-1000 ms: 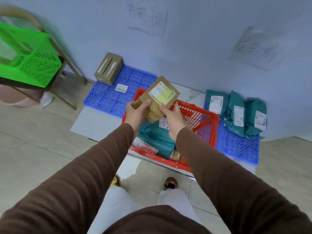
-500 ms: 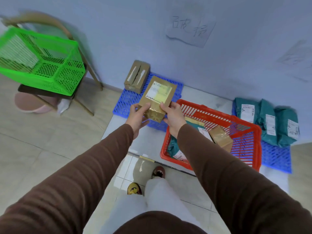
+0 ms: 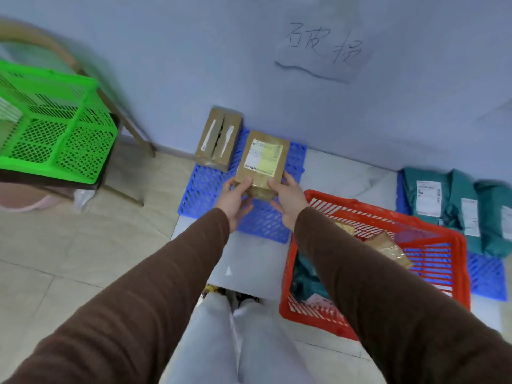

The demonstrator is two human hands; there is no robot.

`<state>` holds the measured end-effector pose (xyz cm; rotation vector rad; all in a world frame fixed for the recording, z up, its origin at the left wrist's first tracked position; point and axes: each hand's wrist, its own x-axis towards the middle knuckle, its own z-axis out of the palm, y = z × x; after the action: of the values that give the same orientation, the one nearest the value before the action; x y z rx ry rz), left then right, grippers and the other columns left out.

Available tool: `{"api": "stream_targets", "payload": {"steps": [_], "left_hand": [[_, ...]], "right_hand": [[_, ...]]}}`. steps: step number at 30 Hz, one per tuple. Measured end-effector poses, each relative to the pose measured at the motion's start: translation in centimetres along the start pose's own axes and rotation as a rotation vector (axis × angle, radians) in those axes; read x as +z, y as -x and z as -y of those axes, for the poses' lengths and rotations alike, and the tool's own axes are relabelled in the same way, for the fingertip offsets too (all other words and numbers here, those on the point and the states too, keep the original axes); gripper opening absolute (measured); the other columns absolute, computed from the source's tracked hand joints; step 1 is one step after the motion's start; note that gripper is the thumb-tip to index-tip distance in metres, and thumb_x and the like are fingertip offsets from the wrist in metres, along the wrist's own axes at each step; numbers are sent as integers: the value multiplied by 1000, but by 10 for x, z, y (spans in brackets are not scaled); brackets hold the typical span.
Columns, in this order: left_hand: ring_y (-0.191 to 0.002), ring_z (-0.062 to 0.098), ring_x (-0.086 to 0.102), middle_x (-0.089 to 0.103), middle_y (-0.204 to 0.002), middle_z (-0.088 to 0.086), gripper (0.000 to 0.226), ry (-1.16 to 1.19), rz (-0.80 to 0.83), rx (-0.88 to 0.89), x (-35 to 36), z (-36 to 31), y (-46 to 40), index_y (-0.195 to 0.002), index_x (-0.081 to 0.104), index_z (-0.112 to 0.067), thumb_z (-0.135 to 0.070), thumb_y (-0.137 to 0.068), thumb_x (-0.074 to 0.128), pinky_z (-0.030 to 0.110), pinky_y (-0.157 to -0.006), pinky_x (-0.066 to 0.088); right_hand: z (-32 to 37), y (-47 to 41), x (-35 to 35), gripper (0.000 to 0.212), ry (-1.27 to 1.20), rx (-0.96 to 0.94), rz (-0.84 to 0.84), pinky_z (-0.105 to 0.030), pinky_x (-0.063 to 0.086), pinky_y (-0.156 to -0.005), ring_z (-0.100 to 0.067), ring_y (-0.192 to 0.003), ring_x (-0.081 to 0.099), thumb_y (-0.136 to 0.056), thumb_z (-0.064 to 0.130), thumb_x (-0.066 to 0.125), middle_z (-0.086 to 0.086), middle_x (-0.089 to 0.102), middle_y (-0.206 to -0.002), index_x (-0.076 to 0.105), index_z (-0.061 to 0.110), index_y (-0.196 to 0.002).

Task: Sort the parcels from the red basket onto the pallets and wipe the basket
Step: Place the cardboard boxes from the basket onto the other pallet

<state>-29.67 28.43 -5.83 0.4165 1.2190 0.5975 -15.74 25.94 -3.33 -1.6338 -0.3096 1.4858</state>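
Over the left blue pallet [image 3: 205, 189], both hands are pinching the brown box [image 3: 261, 164] at its near corners. She ought to be lowering it flat beside the cardboard box [image 3: 219, 138], label up.

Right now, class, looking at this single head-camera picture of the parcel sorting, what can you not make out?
- Printing on the held box's label: too small to read.
- Contents of the red basket: partly hidden behind the right sleeve.
- Right blue pallet: cut off by the picture's edge, mostly covered by teal parcels.
- Green basket: motion-blurred, cut off at the left edge.
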Motion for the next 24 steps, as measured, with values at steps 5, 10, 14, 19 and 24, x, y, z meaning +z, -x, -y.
{"api": "stream_targets", "payload": {"steps": [5,10,14,19,24], "left_hand": [[-107,23,63,58,-131,7,80,7,-35,-2,-1,-23,-67,-150,33,-21,-39,-85,76,34,-93,54],[-104,18,63,63,-113,3,70,27,-36,-40,4,-26,-132,-138,52,-9,-46,-84,76,25,-77,53],[-103,14,62,63,-106,0,55,112,-37,-65,14,-20,-175,-135,57,-9,-38,-91,71,24,-83,54],[-98,17,64,65,-110,8,52,195,-71,-82,16,-8,-220,-133,58,-4,-32,-92,71,35,-103,52],[-95,14,64,68,-109,7,38,211,-85,-56,14,-9,-244,-119,65,-5,-33,-94,68,31,-106,49]], "right_hand": [[5,-59,17,41,-16,-27,-65,-27,59,-78,-19,-103,69,-100,6,57,-4,67,-129,52,16,-139],[0,-133,23,49,39,-57,-186,-49,51,-105,-22,-116,66,-92,19,69,-2,66,-129,53,15,-138],[-4,-183,19,38,80,-61,-182,-50,50,-105,-26,-116,65,-94,13,65,-8,65,-129,54,11,-130],[-14,-224,18,21,103,-32,-157,-49,52,-102,-28,-113,66,-97,6,61,-4,67,-115,55,14,-116],[-18,-258,22,29,131,-19,-147,-46,52,-103,-26,-114,65,-96,8,64,-9,65,-124,53,10,-122]]}}
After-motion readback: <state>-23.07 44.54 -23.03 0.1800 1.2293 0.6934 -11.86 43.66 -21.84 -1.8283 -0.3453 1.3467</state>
